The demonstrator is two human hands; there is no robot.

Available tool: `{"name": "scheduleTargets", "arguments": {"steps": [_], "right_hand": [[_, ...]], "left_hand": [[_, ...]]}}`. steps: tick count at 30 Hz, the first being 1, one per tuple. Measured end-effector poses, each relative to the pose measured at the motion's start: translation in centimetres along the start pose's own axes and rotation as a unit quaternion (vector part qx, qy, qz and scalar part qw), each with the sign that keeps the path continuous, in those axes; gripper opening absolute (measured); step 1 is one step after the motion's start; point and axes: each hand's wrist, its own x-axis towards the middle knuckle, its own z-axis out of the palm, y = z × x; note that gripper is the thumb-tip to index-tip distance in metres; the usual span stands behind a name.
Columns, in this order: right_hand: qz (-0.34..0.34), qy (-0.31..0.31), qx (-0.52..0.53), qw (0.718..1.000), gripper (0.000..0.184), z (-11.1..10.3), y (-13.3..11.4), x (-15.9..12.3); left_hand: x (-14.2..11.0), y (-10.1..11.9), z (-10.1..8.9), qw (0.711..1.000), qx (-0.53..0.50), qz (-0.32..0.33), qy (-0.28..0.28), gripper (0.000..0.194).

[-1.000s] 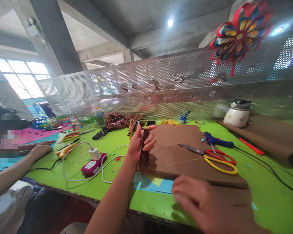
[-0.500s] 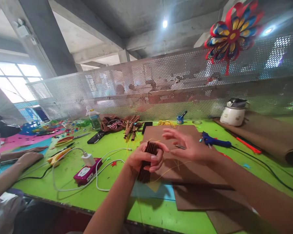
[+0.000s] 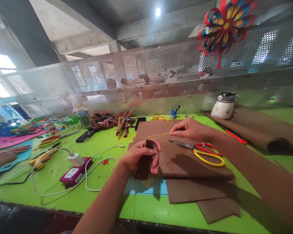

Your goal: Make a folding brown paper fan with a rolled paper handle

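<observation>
My left hand (image 3: 138,157) is closed round a folded, pleated strip of brown paper (image 3: 143,162), held upright over the near edge of the green table (image 3: 146,208). A thin yellow string (image 3: 158,135) runs from the top of the pleats to my right hand (image 3: 188,129), which pinches it taut above the brown sheets (image 3: 185,162). More of the string loops down below the pleats. Red and yellow scissors (image 3: 202,152) lie just right of my right hand.
A perforated metal screen (image 3: 146,84) backs the table. A pink power bank with white charger and cables (image 3: 73,167) lies left. Another person's hand (image 3: 5,156) rests far left. A white iron (image 3: 223,105) sits on a brown roll at the right; a phone, brown rolled paper and an ink pot sit at the back.
My right hand came up from the near edge, reached over to the pleated paper and now pulls the string out to the right. The left hand lowered the pleats slightly.
</observation>
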Motion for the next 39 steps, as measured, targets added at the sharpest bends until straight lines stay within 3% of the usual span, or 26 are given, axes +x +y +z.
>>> {"name": "scheduleTargets", "arguments": {"steps": [3,8,13,19,26,30,34,39], "right_hand": [[0.019,-0.027,-0.035,0.999,0.029,-3.4,1.6,0.7],[0.078,-0.037,0.045,0.995,0.037,-6.5,5.5,0.5],[0.096,-0.048,0.117,0.987,0.038,-6.4,7.4,-0.5],[0.106,0.015,0.227,0.968,0.036,-6.5,8.8,-1.1],[0.159,0.075,0.182,0.968,0.038,-6.7,10.9,-2.4],[0.19,0.149,0.104,0.965,0.025,-6.8,11.3,-2.9],[0.172,0.197,0.039,0.964,0.025,-4.9,9.0,-2.7],[0.107,0.063,0.069,0.99,0.021,2.4,4.4,-1.5]], "left_hand": [[0.1,0.3,-0.6,1.0,0.01,0.021,0.01,0.015],[0.2,0.9,-1.5,0.994,0.043,0.037,0.092,0.014],[0.7,0.7,-1.9,0.986,0.059,0.022,0.156,0.011],[1.4,-0.5,-3.0,0.977,0.039,-0.012,0.211,0.021],[1.5,-1.2,-3.2,0.981,0.068,-0.04,0.179,0.024],[1.5,-1.0,-2.9,0.981,0.094,-0.033,0.165,0.023],[1.6,-0.9,-2.5,0.985,0.089,-0.017,0.147,0.022],[1.6,-0.6,-2.1,0.986,0.089,0.002,0.143,0.022]]}}
